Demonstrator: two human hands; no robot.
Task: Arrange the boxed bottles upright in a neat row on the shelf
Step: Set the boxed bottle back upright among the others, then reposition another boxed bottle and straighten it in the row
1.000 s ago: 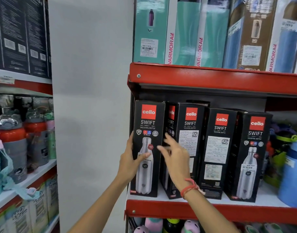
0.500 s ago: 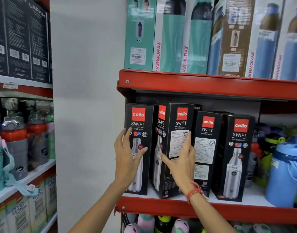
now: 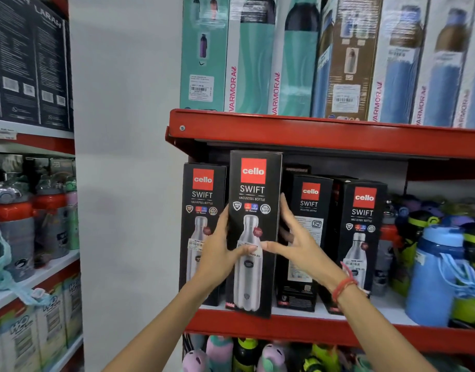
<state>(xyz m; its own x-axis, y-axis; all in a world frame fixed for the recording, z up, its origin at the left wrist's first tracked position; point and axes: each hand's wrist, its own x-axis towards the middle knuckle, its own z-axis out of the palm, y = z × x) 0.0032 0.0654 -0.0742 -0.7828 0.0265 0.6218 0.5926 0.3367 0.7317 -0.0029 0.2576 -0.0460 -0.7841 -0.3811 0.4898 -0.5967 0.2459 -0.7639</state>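
Several black Cello Swift bottle boxes stand upright on the red-edged middle shelf [image 3: 298, 331]. The second box from the left [image 3: 253, 200] sits forward of the row, its front face toward me and its base at the shelf's front lip. My left hand [image 3: 217, 253] grips its left edge with the thumb across the front. My right hand [image 3: 298, 242] holds its right edge, fingers spread behind it. The leftmost box [image 3: 201, 194] stands behind my left hand. Two more boxes [image 3: 310, 205] [image 3: 364, 210] stand to the right, farther back.
Blue and green loose bottles [image 3: 440, 264] crowd the right end of the shelf. Tall Varmora boxes [image 3: 252, 63] fill the shelf above. A white pillar [image 3: 123, 183] stands on the left, with another rack of bottles [image 3: 16, 224] beyond it. More bottles sit on the shelf below.
The second box was angled with its side showing; it now faces front and sits closer to me. My left hand left the leftmost box and took this one.
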